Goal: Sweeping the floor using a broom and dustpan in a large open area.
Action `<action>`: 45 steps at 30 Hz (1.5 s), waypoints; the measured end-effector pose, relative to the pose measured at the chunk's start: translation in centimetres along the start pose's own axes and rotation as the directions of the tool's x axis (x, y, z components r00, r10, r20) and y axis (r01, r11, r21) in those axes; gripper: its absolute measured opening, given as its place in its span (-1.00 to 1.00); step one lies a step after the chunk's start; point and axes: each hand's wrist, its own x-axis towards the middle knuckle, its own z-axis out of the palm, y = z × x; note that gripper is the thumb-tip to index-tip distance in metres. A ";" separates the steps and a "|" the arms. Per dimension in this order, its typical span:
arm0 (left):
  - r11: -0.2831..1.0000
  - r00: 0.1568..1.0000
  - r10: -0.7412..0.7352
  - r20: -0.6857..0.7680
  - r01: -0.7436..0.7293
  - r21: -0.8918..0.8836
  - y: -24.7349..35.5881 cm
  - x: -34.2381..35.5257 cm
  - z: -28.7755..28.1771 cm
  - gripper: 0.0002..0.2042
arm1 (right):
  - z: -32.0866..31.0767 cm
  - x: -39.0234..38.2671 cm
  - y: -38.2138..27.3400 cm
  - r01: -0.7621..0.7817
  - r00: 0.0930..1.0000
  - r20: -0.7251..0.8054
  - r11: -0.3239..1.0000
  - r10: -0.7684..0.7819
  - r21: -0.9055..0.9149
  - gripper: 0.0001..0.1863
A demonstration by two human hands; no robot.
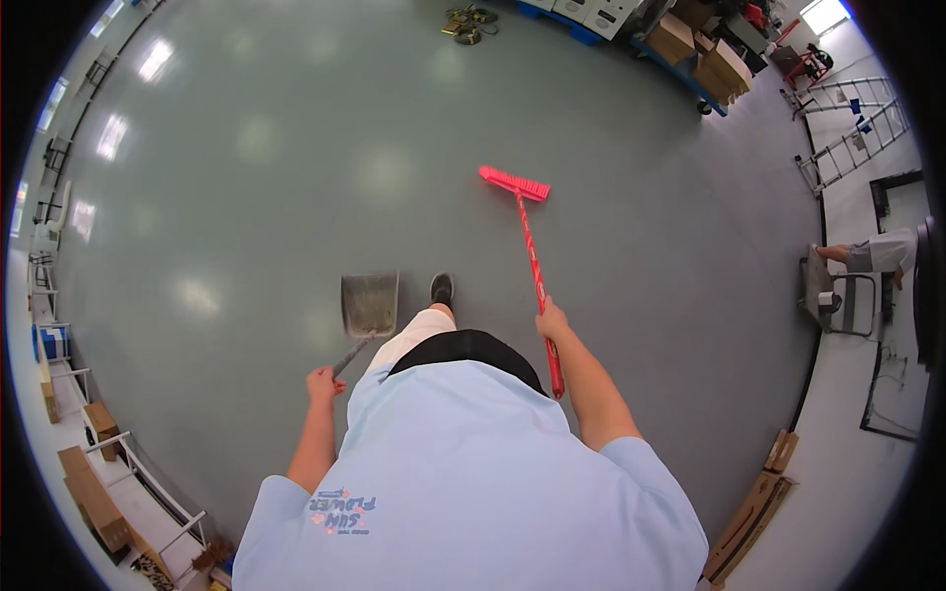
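Note:
My right hand (552,321) grips the red handle of a push broom (532,256), whose pink-red brush head rests on the grey-green floor ahead of me. My left hand (321,382) holds the thin handle of a grey metal dustpan (369,303), carried low in front of my left leg. One black shoe (441,289) steps forward between the two tools. My light blue shirt fills the lower middle of the view.
Cardboard boxes on a blue pallet (711,69) and an aluminium ladder (847,138) stand at the far right. A pile of straps (468,22) lies far ahead. Another person's arm (867,256) reaches in at the right, near a cart. Boxes and railings (99,473) line the left.

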 end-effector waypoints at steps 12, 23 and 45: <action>0.992 0.993 0.009 0.118 -0.023 0.124 15.9 9.1 12.2 -0.77 | -8.7 2.0 5.5 -0.010 0.999 -0.043 0.998 0.007 -0.066 -0.33; 0.988 0.980 0.041 0.193 -0.069 0.139 29.3 10.4 24.0 -0.77 | -9.8 2.7 9.8 -0.103 0.987 0.124 0.995 0.100 0.014 -0.31; 0.998 0.998 0.053 0.031 -0.051 -0.047 44.8 7.1 46.8 -0.77 | -43.7 44.2 0.2 0.091 0.993 0.090 0.972 -0.073 -0.218 -0.44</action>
